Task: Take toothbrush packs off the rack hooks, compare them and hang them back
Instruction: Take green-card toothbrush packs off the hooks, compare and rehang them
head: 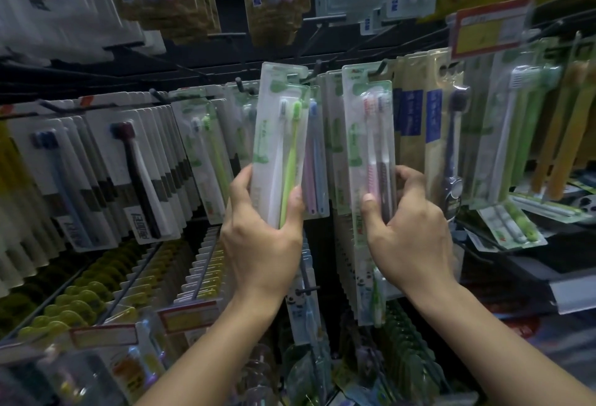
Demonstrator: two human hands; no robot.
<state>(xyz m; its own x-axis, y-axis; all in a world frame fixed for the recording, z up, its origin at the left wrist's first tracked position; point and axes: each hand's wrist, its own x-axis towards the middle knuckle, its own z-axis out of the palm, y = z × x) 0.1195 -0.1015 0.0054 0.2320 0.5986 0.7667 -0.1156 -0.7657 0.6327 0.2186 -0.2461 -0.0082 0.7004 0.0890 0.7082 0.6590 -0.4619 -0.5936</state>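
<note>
The printing on every card is too blurred to read, and the upper rows of packs are cut off by the top edge; the lower ends of both held packs are hidden behind the hands, and the hole at the top of each pack cannot be made out; the left hand grips the green-and-white pack near its bottom, thumb across the front and fingers curled round its left edge; this pack is a tall clear blister on a pale card with green marks, holding one white and one lime-green brush, and it stands nearly upright, leaning slightly right, in front of the rack; the right hand grips the pink-and-grey pack the same way, thumb on the front and fingers curled round its right edge; it is the same style of card with one pink and one dark brush, upright, its top close by a black hook; whether it hangs on that hook cannot be told; the two packs are apart, with a hanging pink-and-blue pack showing in the gap between them; hanging packs crowd both sides, and a red price tag juts out at upper right.
</note>
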